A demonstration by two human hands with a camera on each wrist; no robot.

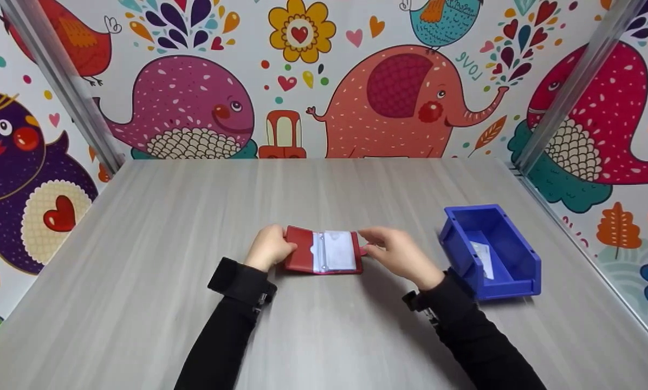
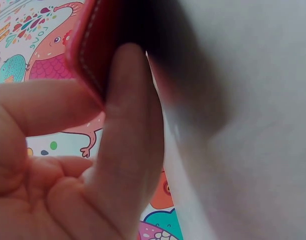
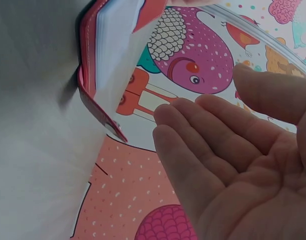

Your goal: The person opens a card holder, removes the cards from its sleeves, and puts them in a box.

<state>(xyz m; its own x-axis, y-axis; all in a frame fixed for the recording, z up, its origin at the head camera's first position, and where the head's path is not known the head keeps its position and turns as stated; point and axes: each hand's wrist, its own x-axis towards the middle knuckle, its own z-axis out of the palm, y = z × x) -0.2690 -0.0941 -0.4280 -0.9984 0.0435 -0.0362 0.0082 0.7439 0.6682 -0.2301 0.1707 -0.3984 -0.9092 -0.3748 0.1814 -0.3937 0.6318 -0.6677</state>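
Note:
A red card holder (image 1: 300,254) lies open on the table in front of me, its clear plastic sleeves (image 1: 339,251) facing up. My left hand (image 1: 268,247) pinches its left cover between thumb and fingers; in the left wrist view that hand's fingers (image 2: 128,110) are at the cover's stitched corner (image 2: 88,60). By the right edge, my right hand (image 1: 397,254) has its fingers extended. The right wrist view shows the right hand's palm (image 3: 242,165) holding nothing, apart from the closing strap (image 3: 100,115) with its metal snap.
To the right stands a blue plastic bin (image 1: 511,288), close to my right forearm. Inside it lies a pale flat card-like piece (image 1: 485,260). Patterned wall panels (image 1: 297,81) with cartoon animals bound the grey table (image 1: 140,271) at the back and sides.

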